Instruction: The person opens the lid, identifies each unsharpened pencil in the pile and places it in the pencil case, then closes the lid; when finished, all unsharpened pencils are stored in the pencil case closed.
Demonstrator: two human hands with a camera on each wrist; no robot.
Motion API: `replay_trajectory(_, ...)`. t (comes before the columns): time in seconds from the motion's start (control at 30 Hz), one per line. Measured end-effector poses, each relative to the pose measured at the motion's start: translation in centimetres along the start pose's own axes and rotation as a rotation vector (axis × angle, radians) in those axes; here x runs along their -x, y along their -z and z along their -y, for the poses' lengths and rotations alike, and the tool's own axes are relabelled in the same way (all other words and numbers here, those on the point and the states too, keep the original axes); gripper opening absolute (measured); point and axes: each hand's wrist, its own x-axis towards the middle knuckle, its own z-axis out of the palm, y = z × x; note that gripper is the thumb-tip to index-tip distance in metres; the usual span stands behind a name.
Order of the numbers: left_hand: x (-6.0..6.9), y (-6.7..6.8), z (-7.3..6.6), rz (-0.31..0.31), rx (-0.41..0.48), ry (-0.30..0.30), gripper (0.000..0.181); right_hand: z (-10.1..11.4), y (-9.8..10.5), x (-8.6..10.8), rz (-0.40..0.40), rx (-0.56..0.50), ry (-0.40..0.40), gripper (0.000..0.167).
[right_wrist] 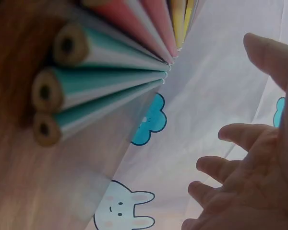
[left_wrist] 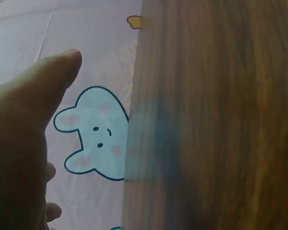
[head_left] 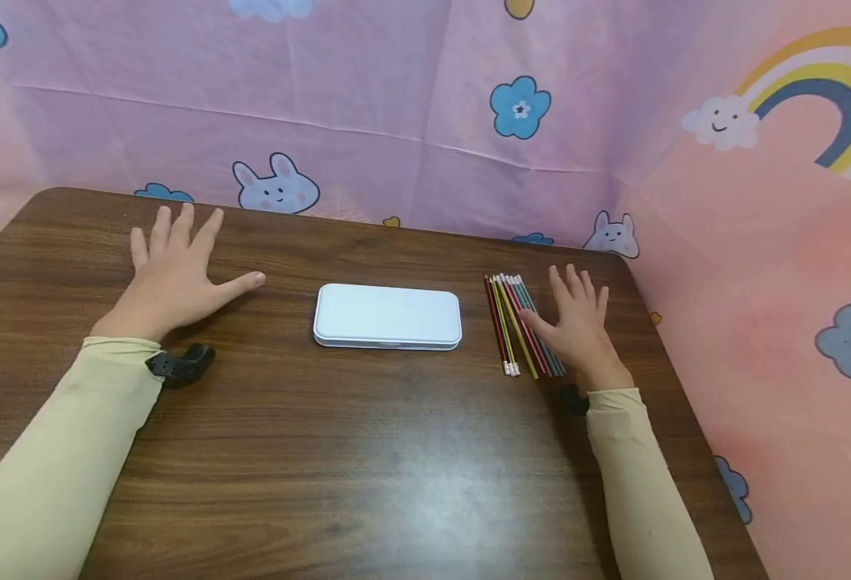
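My right hand (head_left: 578, 330), right of centre, holds nothing, fingers apart; its thumb overlaps the pencils (head_left: 514, 324), whose long axes run steeply from upper left to lower right. Only the right wrist view shows the teal pencils' (right_wrist: 105, 84) flat, dark-cored ends. The white case (head_left: 388, 316) lies mid-frame, lengthwise left to right. My left hand (head_left: 172, 286), left of it, is empty, fingers spread.
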Motion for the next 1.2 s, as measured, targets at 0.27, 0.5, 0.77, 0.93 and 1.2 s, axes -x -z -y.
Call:
replay_trajectory(0.27,0.0,0.9,-2.2,-0.079,0.146,-0.139,0.101,1.4,0.4,-0.1,-0.042,-0.043,0.082,0.09)
replay_trajectory(0.5,1.1,1.3,-6.4,0.087,0.258,-0.211,0.081,4.7,0.1,0.4,-0.041,-0.145,0.209,0.078)
replay_trajectory(0.77,1.5,-0.8,-8.7,0.216,0.299,-0.264,0.08,8.4,-1.3,0.5,0.092,-0.051,0.381,0.073)
replay_trajectory(0.93,1.2,-3.2,-8.6,0.289,0.261,-0.279,0.095,10.1,-2.1,-0.1,0.167,-0.007,0.442,0.077)
replay_trajectory(1.2,0.9,-5.6,-8.3,0.26,0.234,-0.274,0.112,11.7,-2.3,-1.7,0.23,0.067,0.541,0.07)
